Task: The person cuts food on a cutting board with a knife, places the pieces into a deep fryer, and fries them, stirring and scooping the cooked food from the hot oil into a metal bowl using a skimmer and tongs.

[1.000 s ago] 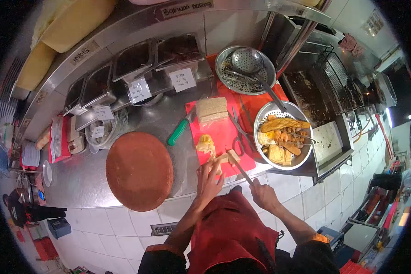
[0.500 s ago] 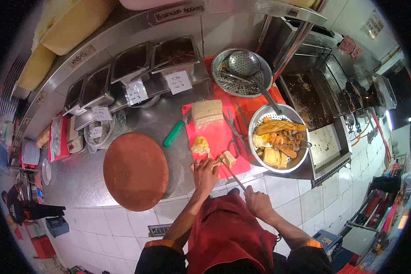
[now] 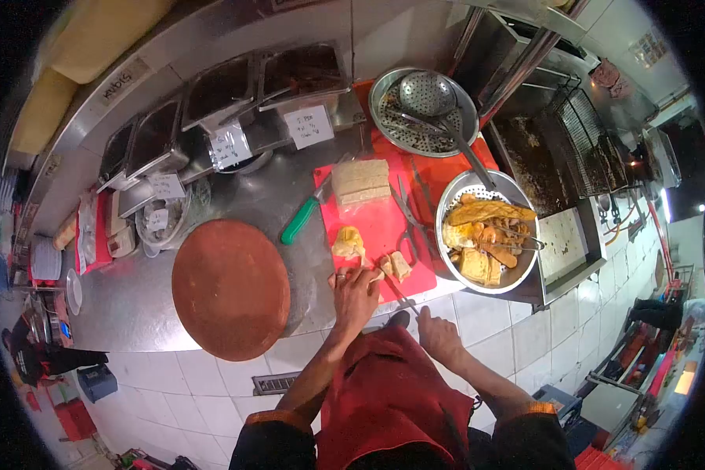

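Observation:
My left hand (image 3: 356, 296) is closed over a pale piece of food at the near edge of a red cutting board (image 3: 415, 280). Its fingers hide most of that piece. My right hand (image 3: 440, 337) grips a knife (image 3: 402, 294), whose thin blade points away from me and reaches down beside my left fingertips. Just right of the blade lie small cut pale chunks (image 3: 395, 266). Behind my left hand sits a soft yellowish lump of food (image 3: 348, 243). A larger pale sliced block (image 3: 360, 182) rests at the board's far end.
A green-handled knife (image 3: 299, 222) lies against the board's left side, scissors (image 3: 410, 223) on its right. Fried food fills a perforated bowl (image 3: 534, 274); behind it, another bowl (image 3: 384, 137) holds a skimmer (image 3: 428, 92). A round brown board (image 3: 231, 290) stands left, a fryer (image 3: 536, 160) right.
The view has shifted slightly. The knife has drawn back a little toward me, and the cut chunks beside its blade now show a clearer split. My left hand keeps its place on the food.

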`<control>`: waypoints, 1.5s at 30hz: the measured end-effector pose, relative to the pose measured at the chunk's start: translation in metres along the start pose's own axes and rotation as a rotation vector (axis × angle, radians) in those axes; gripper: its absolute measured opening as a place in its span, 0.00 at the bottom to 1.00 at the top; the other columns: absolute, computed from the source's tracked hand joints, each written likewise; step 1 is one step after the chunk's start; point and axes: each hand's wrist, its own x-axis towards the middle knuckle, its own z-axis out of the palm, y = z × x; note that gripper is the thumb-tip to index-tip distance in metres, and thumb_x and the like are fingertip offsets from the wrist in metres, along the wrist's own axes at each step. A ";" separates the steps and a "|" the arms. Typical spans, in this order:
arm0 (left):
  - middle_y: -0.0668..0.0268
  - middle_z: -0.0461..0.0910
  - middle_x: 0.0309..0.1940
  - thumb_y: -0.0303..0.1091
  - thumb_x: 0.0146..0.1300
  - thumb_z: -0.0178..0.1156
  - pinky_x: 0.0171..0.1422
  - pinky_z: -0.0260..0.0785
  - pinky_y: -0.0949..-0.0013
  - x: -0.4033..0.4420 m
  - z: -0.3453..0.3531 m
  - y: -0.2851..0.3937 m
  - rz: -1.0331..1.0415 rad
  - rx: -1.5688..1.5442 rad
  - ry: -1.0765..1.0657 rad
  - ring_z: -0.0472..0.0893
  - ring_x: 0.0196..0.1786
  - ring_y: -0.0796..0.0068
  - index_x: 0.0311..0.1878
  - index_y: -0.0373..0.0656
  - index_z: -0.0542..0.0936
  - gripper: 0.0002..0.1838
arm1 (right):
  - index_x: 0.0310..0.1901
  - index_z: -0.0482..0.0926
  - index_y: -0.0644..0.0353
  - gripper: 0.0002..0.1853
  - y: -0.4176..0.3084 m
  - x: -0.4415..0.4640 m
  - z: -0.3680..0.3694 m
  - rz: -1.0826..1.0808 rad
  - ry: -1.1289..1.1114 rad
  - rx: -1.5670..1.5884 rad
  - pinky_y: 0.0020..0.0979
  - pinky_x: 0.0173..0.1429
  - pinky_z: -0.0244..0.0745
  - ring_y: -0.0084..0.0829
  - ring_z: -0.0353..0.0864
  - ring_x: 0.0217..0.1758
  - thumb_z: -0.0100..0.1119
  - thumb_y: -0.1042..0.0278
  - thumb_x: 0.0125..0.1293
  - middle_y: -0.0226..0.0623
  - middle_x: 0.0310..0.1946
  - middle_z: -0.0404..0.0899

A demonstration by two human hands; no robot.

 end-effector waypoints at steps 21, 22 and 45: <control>0.68 0.77 0.42 0.40 0.52 0.67 0.63 0.53 0.50 0.008 0.030 0.020 0.300 0.086 -0.020 0.71 0.55 0.63 0.48 0.49 0.79 0.19 | 0.44 0.64 0.62 0.13 0.038 -0.068 -0.043 0.118 0.082 0.214 0.55 0.23 0.71 0.58 0.76 0.19 0.48 0.60 0.70 0.52 0.14 0.75; 0.69 0.77 0.42 0.40 0.51 0.67 0.62 0.54 0.51 0.004 0.032 0.018 0.279 0.079 -0.009 0.72 0.53 0.63 0.46 0.49 0.79 0.18 | 0.44 0.63 0.62 0.13 0.035 -0.069 -0.042 0.114 0.071 0.227 0.55 0.23 0.70 0.58 0.76 0.19 0.48 0.60 0.70 0.52 0.14 0.75; 0.65 0.70 0.54 0.48 0.48 0.72 0.60 0.49 0.54 -0.030 -0.001 0.034 0.001 0.217 0.104 0.65 0.61 0.64 0.53 0.50 0.77 0.29 | 0.45 0.66 0.68 0.15 0.036 -0.011 0.007 -0.066 0.126 0.146 0.48 0.20 0.73 0.49 0.78 0.17 0.47 0.62 0.70 0.48 0.13 0.75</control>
